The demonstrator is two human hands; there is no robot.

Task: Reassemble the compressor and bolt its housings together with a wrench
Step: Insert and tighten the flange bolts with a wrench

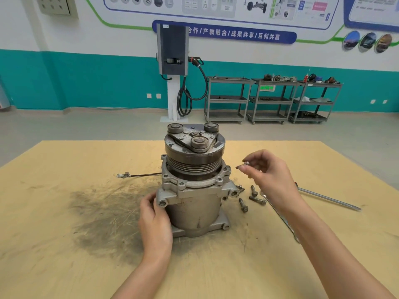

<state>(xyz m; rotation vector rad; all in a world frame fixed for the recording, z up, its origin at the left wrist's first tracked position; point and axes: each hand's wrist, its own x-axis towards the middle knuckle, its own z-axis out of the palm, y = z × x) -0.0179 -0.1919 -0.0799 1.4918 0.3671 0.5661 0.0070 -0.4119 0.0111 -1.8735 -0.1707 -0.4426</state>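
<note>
So at the far left of the bench [64, 244] there's a dark greasy smear [108, 212] on the tan surface, and a thin wire [138, 175] with a little connector runs from it toward the middle. The left hand [154, 221] sits at the lower left side of the compressor [194, 184], fingers curled against the mounting ear, steadying it. The compressor stands upright in the centre of the frame, pulley end up, one bolt already in the flange on its right side. To its right the right hand [266, 175] hovers level with the flange, thumb and fingertips pinching a small bolt [244, 164], other fingers loosely bent. Below that hand a few loose bolts [252, 196] lie on the bench, just beside the compressor base. A wrench [282, 221] runs under the right forearm, and a long metal rod [330, 198] lies at the far right.
</note>
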